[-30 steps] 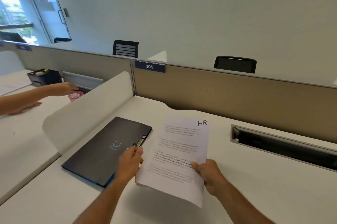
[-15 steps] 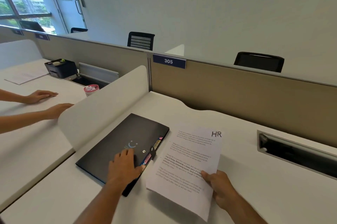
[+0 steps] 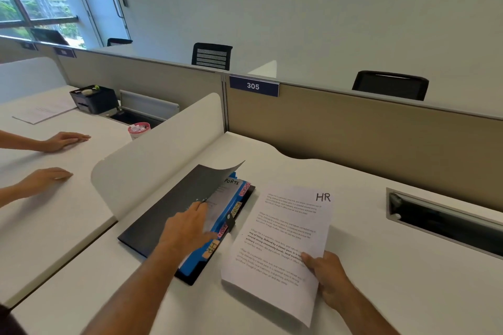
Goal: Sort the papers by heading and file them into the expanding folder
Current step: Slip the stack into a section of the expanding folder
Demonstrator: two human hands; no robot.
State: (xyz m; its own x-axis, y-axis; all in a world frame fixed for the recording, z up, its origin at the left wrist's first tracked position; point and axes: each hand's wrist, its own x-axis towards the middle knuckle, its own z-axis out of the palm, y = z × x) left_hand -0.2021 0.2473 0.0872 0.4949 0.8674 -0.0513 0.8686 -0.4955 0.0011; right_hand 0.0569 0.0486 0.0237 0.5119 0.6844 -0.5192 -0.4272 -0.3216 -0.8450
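Note:
A black expanding folder (image 3: 160,214) lies on the white desk (image 3: 381,266), its front cover (image 3: 206,182) lifted and curling up. My left hand (image 3: 187,228) holds that cover's edge, fingers over the blue dividers (image 3: 231,205). Coloured tabs show along the dividers' right edge, one marked HR (image 3: 213,248); a filed sheet reads "PORTS". My right hand (image 3: 328,277) grips the lower right corner of a printed paper (image 3: 283,242) headed HR, held just right of the folder, above the desk.
A curved white divider (image 3: 152,155) stands left of the folder. Beyond it, another person's two hands (image 3: 51,157) rest on the neighbouring desk, near a pink cup (image 3: 138,129) and a black tray (image 3: 94,99). A cable slot (image 3: 446,223) is set into my desk at right. A beige partition labelled 305 runs behind.
My left hand has lifted the folder's cover, exposing the blue dividers and tabs. The HR paper stays in my right hand. The view has shifted, and the other person's hands have settled flat.

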